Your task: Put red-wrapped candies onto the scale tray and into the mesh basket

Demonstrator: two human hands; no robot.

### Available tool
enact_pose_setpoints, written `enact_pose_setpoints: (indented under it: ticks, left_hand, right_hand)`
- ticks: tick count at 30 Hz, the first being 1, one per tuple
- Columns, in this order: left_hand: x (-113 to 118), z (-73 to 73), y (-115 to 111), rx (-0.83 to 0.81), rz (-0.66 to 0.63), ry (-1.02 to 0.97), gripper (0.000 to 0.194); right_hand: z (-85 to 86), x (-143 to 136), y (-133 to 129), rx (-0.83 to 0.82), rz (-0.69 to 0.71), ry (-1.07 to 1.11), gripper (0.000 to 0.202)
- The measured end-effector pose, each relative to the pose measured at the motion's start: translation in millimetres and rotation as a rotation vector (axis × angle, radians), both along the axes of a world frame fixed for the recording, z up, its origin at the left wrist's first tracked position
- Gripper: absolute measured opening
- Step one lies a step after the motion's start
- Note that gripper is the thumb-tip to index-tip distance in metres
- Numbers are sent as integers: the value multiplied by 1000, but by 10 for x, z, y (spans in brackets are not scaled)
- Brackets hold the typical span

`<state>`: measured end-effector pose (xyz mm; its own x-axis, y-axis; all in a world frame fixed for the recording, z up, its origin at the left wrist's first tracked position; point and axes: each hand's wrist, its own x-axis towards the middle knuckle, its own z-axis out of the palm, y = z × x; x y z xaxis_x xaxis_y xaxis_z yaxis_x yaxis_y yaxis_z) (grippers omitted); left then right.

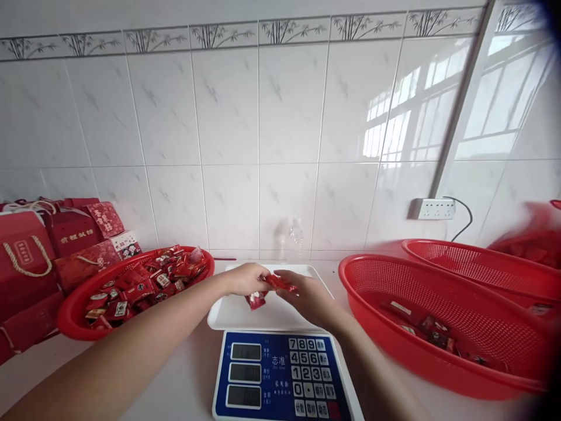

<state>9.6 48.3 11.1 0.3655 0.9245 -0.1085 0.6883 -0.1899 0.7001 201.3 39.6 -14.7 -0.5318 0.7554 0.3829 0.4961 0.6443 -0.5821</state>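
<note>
My left hand point(249, 279) is closed on a small red packet point(256, 300) that hangs below its fingers. Beside it, my right hand point(302, 292) grips another red packet point(280, 283), and the fingertips of both hands nearly meet there. Both hands are above the white tray point(232, 316) of a weighing scale, whose blue keypad panel point(280, 380) lies nearer to me. To the left, a round red basket point(70, 310) holds many small red wrapped packets. At the right, a deep red basket point(394, 345) has a few dark red packets at its bottom.
Red gift bags point(26, 251) and boxes stand at the far left. Another red basket point(464, 257) is at the back right, with blurred red material behind it. A clear bottle point(296, 234) stands near the tiled wall, and a socket strip point(433, 209) is mounted at the right.
</note>
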Motion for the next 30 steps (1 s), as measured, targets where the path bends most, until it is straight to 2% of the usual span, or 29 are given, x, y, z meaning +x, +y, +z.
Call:
enact_pose_setpoints:
  ticks: [2,4,7,12,15,20,27,30]
  left_hand:
    - [93,-48,43,-9,-19,-13,16]
    - [120,-103,81,12,17,-18,23]
    - [82,-174,109,74,98,-5,34]
    - [-54,-244,61,217,159,117,38]
    - [-103,-291,10,292,181,197,46]
    - [-57,-374,-30,316,182,245,40]
    - [119,-508,30,395,194,231,35]
    - [104,-492,44,428,221,243,33]
  right_hand:
    - [-15,-26,18,-22,-8,27,31]
    - [-25,-13,53,-27,-76,32,32]
    - [-35,63,115,-23,-160,-9,36]
    - [-42,210,158,11,-231,-150,43]
    - [-31,246,139,-8,-210,-245,35]
    - [-25,180,93,-29,-153,-375,22]
    - [-25,78,55,-15,-100,-362,38]
    - [-56,127,88,0,-124,-336,39]
